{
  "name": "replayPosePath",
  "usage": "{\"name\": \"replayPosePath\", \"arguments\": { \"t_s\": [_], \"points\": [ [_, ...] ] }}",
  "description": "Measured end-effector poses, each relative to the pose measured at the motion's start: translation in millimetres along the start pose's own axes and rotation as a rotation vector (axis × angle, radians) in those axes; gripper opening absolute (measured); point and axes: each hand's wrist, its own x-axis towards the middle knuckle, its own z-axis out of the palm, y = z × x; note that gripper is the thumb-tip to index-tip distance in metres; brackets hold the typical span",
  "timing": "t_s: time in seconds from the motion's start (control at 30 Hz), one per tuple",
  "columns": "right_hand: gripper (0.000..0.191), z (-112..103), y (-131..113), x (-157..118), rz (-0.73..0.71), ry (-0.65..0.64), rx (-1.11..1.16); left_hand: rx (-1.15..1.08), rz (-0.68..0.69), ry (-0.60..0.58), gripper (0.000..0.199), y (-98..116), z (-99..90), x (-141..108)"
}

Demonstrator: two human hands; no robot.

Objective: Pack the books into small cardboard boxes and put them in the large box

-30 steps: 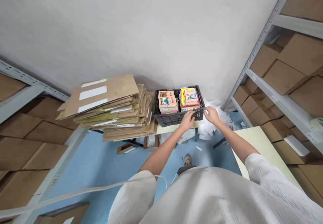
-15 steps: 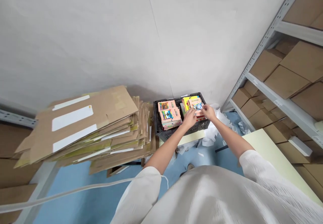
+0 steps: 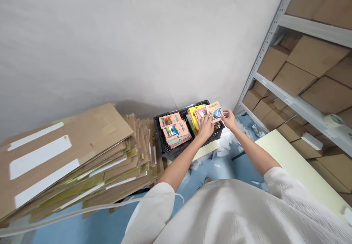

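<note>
A black plastic crate (image 3: 162, 145) holds two groups of small booklets. On its left side lies a stack of pink booklets (image 3: 176, 131) with colourful pictures. Yellow and pink booklets (image 3: 194, 112) fill the right side. My right hand (image 3: 228, 119) pinches the right edge of a pink booklet (image 3: 214, 111), lifted over the crate's right end. My left hand (image 3: 206, 127) lies over the booklets beside it, fingers spread, touching the left part of that booklet.
Flattened cardboard (image 3: 110, 123) is piled high at the left. Metal shelves (image 3: 291, 99) with brown boxes stand at the right, beside a pale yellow tabletop (image 3: 294, 170). Crumpled white paper (image 3: 224, 143) lies beyond the crate's right end.
The pink booklet has been raised and moved right in my right hand, uncovering another pink booklet. The view has shifted right.
</note>
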Motion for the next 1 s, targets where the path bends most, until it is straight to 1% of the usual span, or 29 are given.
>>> {"name": "replayPosePath", "arguments": {
  "t_s": [0.07, 0.13, 0.2, 0.27, 0.37, 0.5, 0.6, 0.7, 0.77, 0.83, 0.9, 1.0],
  "points": [
    [0.044, -24.1, 7.0, -5.2, -0.011, 0.031, 0.064, 0.01, 0.047, -0.005, 0.049, 18.0, 7.8, 6.3],
    [0.044, -52.3, 15.6, -12.6, -0.013, 0.079, 0.104, 0.002, 0.09, -0.036, 0.05, 38.6, 21.1, 12.9],
    [0.045, -83.6, 26.9, -22.2, 0.005, 0.14, 0.121, -0.018, 0.136, -0.082, 0.051, 61.3, 40.3, 18.8],
    [0.046, -116.6, 41.7, -34.2, 0.046, 0.201, 0.131, -0.053, 0.19, -0.133, 0.053, 85.3, 64.6, 23.5],
    [0.047, -168.2, 69.9, -56.9, 0.125, 0.287, 0.155, -0.127, 0.287, -0.233, 0.058, 123.3, 107.2, 27.4],
    [0.048, -238.2, 114.0, -96.8, 0.228, 0.392, 0.165, -0.23, 0.389, -0.362, 0.061, 177.8, 170.9, 24.5],
    [0.047, -288.5, 147.0, -132.6, 0.349, 0.449, 0.097, -0.309, 0.405, -0.461, 0.058, 220.6, 223.1, 14.8],
    [0.042, -331.6, 175.6, -169.3, 0.483, 0.498, -0.026, -0.379, 0.371, -0.563, 0.052, 260.6, 274.2, 0.3],
    [0.039, -353.8, 190.9, -191.3, 0.546, 0.512, -0.098, -0.413, 0.341, -0.614, 0.051, 282.7, 303.2, -9.3],
    [0.038, -369.8, 203.6, -209.4, 0.611, 0.519, -0.137, -0.428, 0.329, -0.668, 0.052, 299.3, 326.0, -16.3],
    [0.038, -380.1, 214.5, -223.2, 0.685, 0.527, -0.154, -0.423, 0.334, -0.743, 0.052, 310.4, 343.0, -19.3],
    [0.034, -386.7, 229.3, -235.9, 0.764, 0.541, -0.193, -0.39, 0.331, -0.859, 0.049, 319.0, 362.4, -16.9]
  ]
}}
